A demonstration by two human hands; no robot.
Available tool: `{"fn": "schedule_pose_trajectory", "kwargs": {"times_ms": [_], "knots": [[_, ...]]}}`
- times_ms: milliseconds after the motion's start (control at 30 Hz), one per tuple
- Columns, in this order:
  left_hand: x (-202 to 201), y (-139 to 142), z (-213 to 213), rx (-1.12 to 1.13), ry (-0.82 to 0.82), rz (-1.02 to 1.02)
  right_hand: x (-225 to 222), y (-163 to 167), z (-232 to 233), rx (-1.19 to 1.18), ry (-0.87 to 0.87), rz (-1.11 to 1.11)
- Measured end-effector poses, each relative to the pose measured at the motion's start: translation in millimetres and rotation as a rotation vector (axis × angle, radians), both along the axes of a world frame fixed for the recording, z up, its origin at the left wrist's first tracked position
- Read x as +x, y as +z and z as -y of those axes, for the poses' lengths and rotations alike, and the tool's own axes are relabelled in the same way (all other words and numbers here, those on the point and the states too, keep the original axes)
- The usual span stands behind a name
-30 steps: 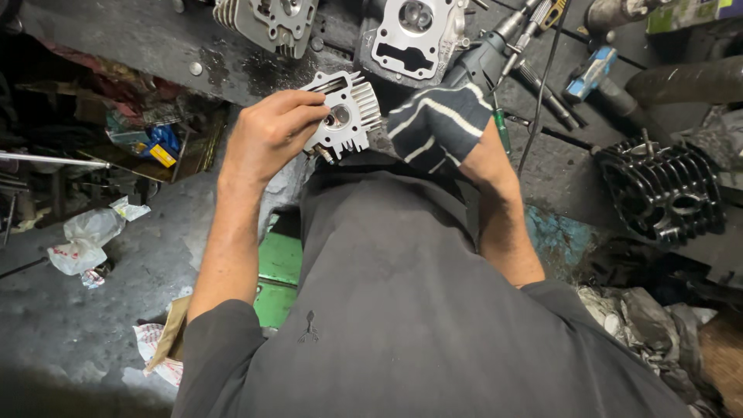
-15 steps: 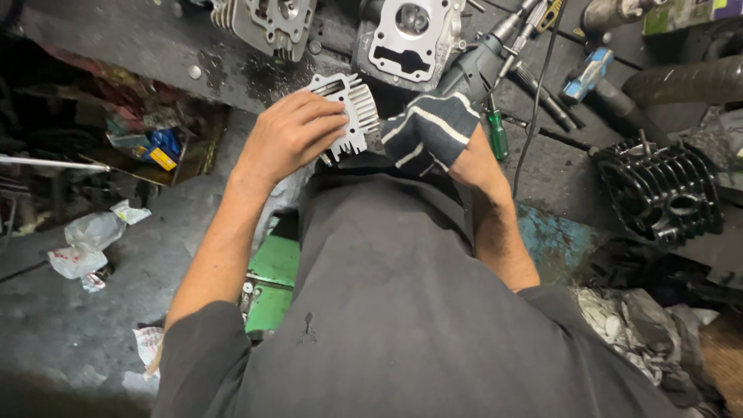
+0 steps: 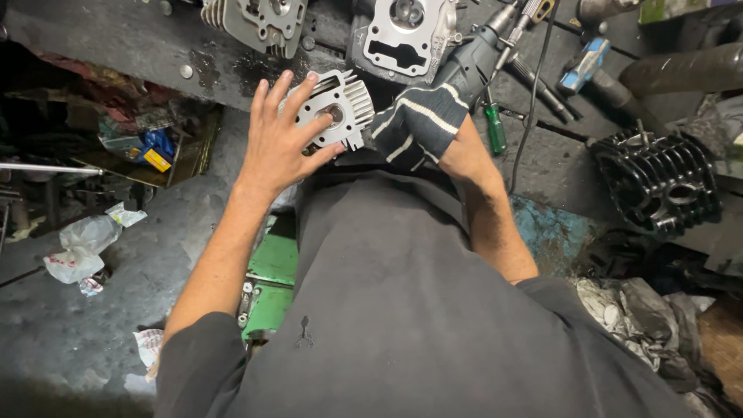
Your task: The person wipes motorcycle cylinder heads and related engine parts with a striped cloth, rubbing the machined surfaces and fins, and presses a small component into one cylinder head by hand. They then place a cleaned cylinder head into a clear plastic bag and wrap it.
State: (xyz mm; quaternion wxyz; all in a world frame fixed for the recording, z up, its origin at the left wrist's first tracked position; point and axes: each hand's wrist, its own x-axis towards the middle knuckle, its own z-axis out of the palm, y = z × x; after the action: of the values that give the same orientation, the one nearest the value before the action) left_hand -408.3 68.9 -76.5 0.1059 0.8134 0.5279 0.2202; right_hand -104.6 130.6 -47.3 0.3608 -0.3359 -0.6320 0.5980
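A silver finned engine cylinder head [image 3: 344,104] rests at the near edge of the dark workbench [image 3: 139,46]. My left hand [image 3: 282,143] lies flat on it with fingers spread, pressing it down. My right hand [image 3: 453,151] is wrapped in a dark cloth with pale stripes [image 3: 414,124], which is held against the right side of the head. The fingers of that hand are hidden under the cloth.
Two more silver cylinder heads [image 3: 259,19] [image 3: 406,31] sit further back. A grey power tool [image 3: 476,62], a green-handled screwdriver [image 3: 495,128] and other tools lie to the right. A black finned cylinder [image 3: 658,182] stands far right. Litter covers the floor [image 3: 85,248] at left.
My left hand has opened from a grip to lie flat with spread fingers on the head. The cloth-wrapped right hand has stayed against the head's right side.
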Motion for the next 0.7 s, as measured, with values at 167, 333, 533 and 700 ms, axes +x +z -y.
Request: {"fn": "schedule_pose_trajectory", "kwargs": {"times_ms": [167,333,533,700], "knots": [[7,16,1,0.015,0.049,-0.155,-3,0,-7,0.131,0.061,0.073],[16,35,4,-0.099,0.059,-0.333,-11,5,-9,0.159,0.05,0.051],[27,47,10,-0.212,0.143,-0.496,-15,19,-10,0.054,0.085,0.043],[26,48,5,-0.196,0.088,-0.435,-12,14,-10,0.1,0.1,0.007]]}}
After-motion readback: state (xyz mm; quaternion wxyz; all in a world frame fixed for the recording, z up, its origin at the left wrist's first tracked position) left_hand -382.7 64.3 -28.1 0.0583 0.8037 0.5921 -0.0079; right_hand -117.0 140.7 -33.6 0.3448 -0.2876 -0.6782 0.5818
